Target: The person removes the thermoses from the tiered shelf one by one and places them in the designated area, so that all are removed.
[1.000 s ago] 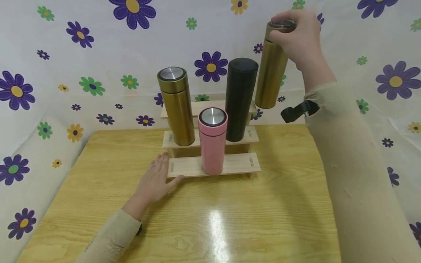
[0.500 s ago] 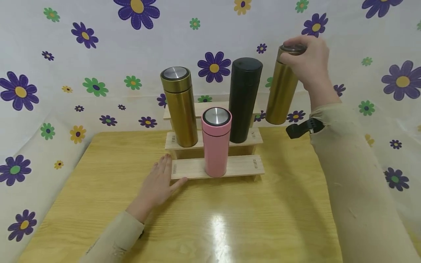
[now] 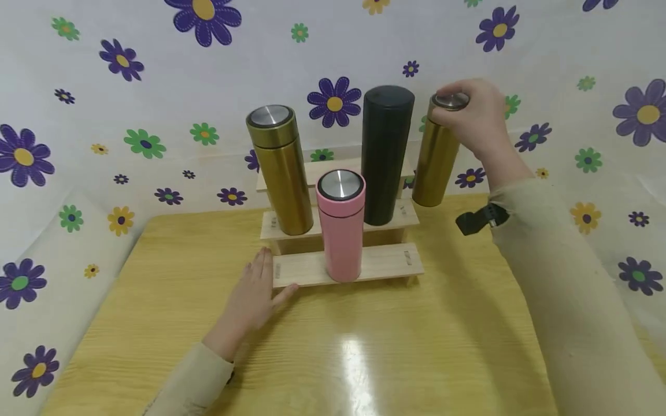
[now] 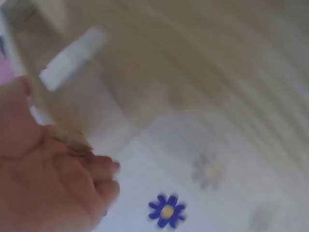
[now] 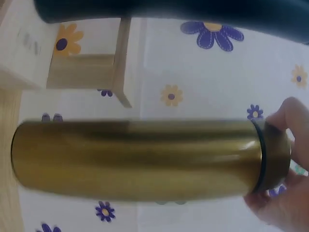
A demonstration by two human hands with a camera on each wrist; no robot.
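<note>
By its cap, my right hand [image 3: 476,118] grips a gold thermos flask [image 3: 437,159], nearly upright, just right of a stepped wooden stand [image 3: 392,261]. In the right wrist view the fingers and thumb are round the cap of this flask [image 5: 140,159]. At the stand's left end lies my left hand [image 3: 250,297], its fingers straight along the end and its thumb by the front edge of the bottom step. The left wrist view is blurred, with the left hand [image 4: 53,179] beside the stand's wood.
On the middle step stand another gold flask [image 3: 283,179] at left and a black flask [image 3: 385,156] at right. A pink flask [image 3: 342,231] stands on the bottom step. The wooden table [image 3: 416,346] meets a flower-patterned cloth [image 3: 208,92] behind.
My right hand has lowered the gold flask beside the stand, shifting right at first and then slightly left. The left hand stays at the stand's left end.
</note>
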